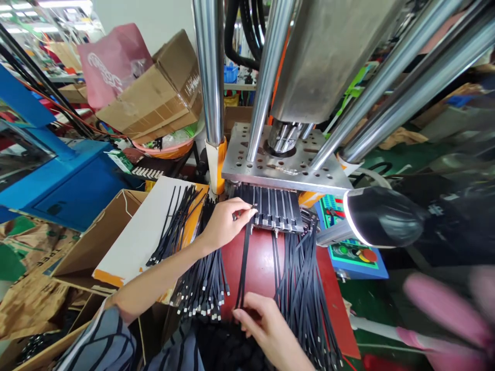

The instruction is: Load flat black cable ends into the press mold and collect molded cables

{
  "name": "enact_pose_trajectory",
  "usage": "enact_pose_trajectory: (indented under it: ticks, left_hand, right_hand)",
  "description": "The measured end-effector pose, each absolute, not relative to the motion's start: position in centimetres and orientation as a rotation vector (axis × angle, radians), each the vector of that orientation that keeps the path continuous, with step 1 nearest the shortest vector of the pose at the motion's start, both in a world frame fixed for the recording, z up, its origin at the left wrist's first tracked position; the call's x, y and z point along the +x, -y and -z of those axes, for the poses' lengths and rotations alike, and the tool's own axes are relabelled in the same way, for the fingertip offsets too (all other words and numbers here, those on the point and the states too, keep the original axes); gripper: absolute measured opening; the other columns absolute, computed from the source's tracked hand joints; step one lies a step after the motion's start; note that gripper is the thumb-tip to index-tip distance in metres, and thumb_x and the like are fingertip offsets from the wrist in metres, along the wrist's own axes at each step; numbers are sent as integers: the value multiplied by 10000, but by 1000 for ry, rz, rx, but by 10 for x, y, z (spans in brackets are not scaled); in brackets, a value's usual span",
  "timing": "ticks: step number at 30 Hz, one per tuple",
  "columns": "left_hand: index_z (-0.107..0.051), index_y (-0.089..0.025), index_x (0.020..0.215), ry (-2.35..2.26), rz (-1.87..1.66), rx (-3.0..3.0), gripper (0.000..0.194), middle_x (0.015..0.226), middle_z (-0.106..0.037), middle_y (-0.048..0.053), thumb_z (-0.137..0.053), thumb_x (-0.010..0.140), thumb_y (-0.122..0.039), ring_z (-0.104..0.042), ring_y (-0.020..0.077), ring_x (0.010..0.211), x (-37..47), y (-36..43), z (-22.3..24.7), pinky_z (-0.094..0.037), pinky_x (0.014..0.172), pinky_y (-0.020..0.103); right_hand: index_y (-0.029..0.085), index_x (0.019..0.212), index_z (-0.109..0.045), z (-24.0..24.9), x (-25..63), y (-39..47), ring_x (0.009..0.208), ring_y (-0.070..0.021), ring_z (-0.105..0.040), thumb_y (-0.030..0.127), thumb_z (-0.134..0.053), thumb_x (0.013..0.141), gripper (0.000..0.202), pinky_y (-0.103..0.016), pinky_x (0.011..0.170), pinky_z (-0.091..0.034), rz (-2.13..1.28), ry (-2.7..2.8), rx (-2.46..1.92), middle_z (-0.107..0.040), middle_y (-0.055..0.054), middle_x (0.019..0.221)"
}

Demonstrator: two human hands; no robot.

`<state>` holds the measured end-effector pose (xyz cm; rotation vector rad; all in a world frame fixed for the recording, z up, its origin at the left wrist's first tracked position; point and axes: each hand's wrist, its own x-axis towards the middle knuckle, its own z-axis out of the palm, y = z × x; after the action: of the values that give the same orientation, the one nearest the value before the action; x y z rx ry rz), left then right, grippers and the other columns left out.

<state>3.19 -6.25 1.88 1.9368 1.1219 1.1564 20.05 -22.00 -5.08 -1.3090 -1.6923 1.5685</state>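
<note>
My left hand (228, 221) pinches the upper end of a flat black cable (244, 257) at the left front edge of a metal fixture (276, 208). Lower down, my right hand (263, 322) has its fingers closed around the lower part of the cable near the red board's front edge. Several black strips lie side by side in the fixture, beneath a thick drilled steel plate (286, 167). A large bundle of black cables (305, 288) hangs over the red board (265, 257) on the right. Another bundle (207, 283) with pale connector tips lies left of the board.
Steel columns (213, 72) rise around the press. A round lamp (381, 216) and a control panel (358, 252) with buttons stand at the right. Left are a white board (131, 232), cardboard boxes (96, 232) and a blue machine (73, 180). A pink fan (444, 309) is blurred at lower right.
</note>
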Motion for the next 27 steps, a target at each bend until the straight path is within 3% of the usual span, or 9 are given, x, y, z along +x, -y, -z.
enact_pose_trajectory:
  ticks: [3, 6, 11, 15, 23, 27]
  left_hand:
    - [-766, -158, 866, -1237, -1166, 2102, 138, 1023, -777, 86, -673, 950, -215, -724, 222, 994, 40, 14, 5, -535, 988, 339]
    - [-769, -154, 914, -1319, -1198, 2095, 151, 1002, -794, 111, -641, 967, -216, -742, 274, 999, 47, -19, 26, -557, 998, 422]
    - [-640, -155, 1307, -1363, -1294, 2106, 317, 1324, -694, 160, -552, 1008, -217, -639, 297, 1281, 40, -12, 37, -496, 1129, 498]
    - [-674, -180, 1263, -1061, -1115, 2413, 276, 1302, -701, 103, -567, 1021, -257, -660, 223, 1238, 19, 21, 32, -527, 1124, 401]
    - [-669, -121, 1261, -799, -806, 3034, 284, 1377, -689, 131, -502, 1048, -207, -622, 270, 1302, 13, 24, 38, -522, 1111, 472]
    - [-662, -105, 1234, -902, -648, 3094, 289, 1410, -661, 153, -496, 1052, -256, -592, 291, 1339, 23, 28, 34, -498, 1122, 484]
  right_hand:
    - [215, 628, -466, 23, 229, 173, 586, -140, -436, 447, -609, 961, 430, -262, 552, -319, -1233, 1866, -1350, -464, 37, 601]
    - [209, 613, -501, -8, 249, 105, 561, -129, -415, 512, -619, 948, 467, -262, 565, -321, -1042, 1908, -1340, -479, 41, 565]
    - [189, 658, -606, -12, 246, 15, 521, -126, -487, 604, -629, 888, 475, -248, 537, -374, -1023, 1908, -1338, -559, 22, 557]
    - [185, 678, -630, 4, 237, -13, 474, -116, -466, 622, -637, 859, 474, -240, 496, -354, -1033, 1914, -1339, -541, 28, 544]
    - [173, 753, -686, 18, 239, -23, 453, -102, -420, 569, -664, 852, 409, -236, 479, -319, -993, 1889, -1337, -541, 28, 546]
    - [153, 970, -717, 24, 239, -22, 479, -109, -454, 560, -659, 851, 428, -239, 474, -346, -967, 1844, -1311, -604, 10, 663]
